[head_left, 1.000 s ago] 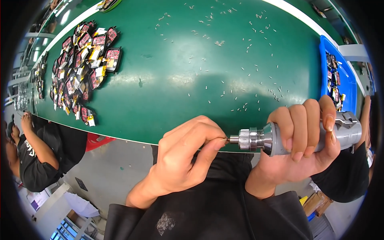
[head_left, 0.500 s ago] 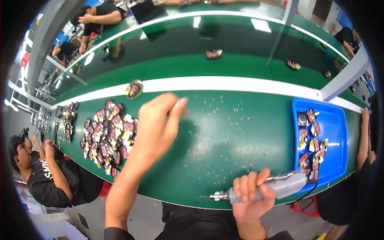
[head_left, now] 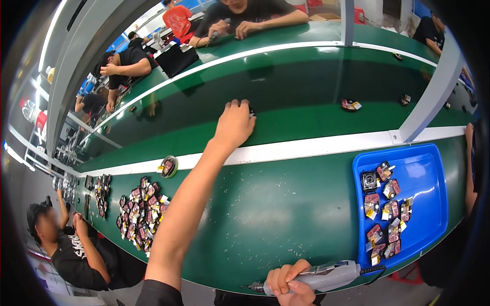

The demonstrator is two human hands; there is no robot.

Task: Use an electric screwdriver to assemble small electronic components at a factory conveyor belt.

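My left hand reaches forward over the white rail onto the green belt. Its fingers curl down over a small dark module, mostly hidden, with only an edge showing beside the thumb. My right hand is wrapped round a grey electric screwdriver near the table's front edge, its bit pointing left and its cord trailing right. Left of my forearm lies a heap of small black-and-pink modules with white and yellow tabs. Similar modules sit along the left side of a blue tray on the right.
A small round dish with a part in it stands by the white rail. Tiny white bits are scattered across the green table. More modules lie on the belt. A grey post rises at right. People sit around the line.
My left hand has gone from above the table forward over the rail to the belt. Modules on the belt have shifted right. The view has tilted up; my right hand still holds the screwdriver.
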